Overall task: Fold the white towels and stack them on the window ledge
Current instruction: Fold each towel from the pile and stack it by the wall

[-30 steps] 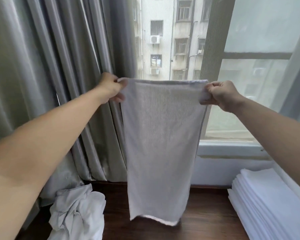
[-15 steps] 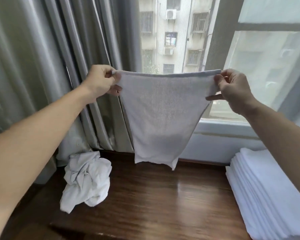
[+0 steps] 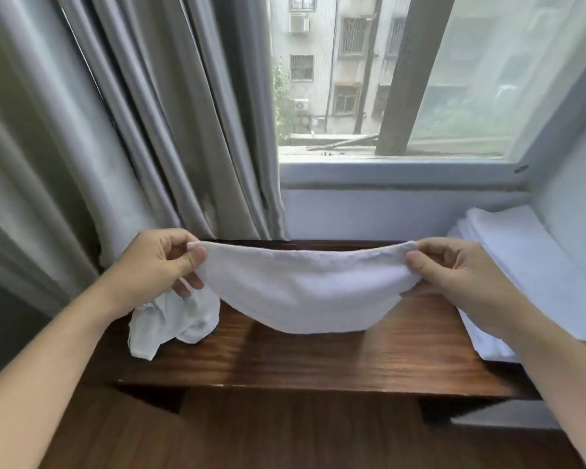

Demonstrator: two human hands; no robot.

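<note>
Both hands have come down from chest height w/ the towel (image 3: 305, 292): a sec ago it hung full length in front of the window, now it droops in a shallow curve and its lowest part is at or just on the wooden ledge (image 3: 318, 360). Left hand (image 3: 159, 265) pinches the left top corner, right hand (image 3: 454, 269) pinches the right top corner; hands well apart, each clamped on cloth betw. thumb and fingers. Looks like it's being laid down flat for the first fold, so this towel is only at the start of folding.

Ledge: dark, glossy wood, bare in the middle where the towel is landing. Left, just under the left hand, a crumpled pile of white cloth (image 3: 173, 323), prob. towels not yet folded, though I can't tell how many. Right, a neat stack of folded towels (image 3: 528, 265) against the wall, partly behind the right forearm; most of the job seems done.

Further back: grey curtains (image 3: 132, 130) hang to the ledge on the left. Behind, the window (image 3: 403, 79) w/ a pale frame, a dark upright bar, and a block of flats outside.
</note>
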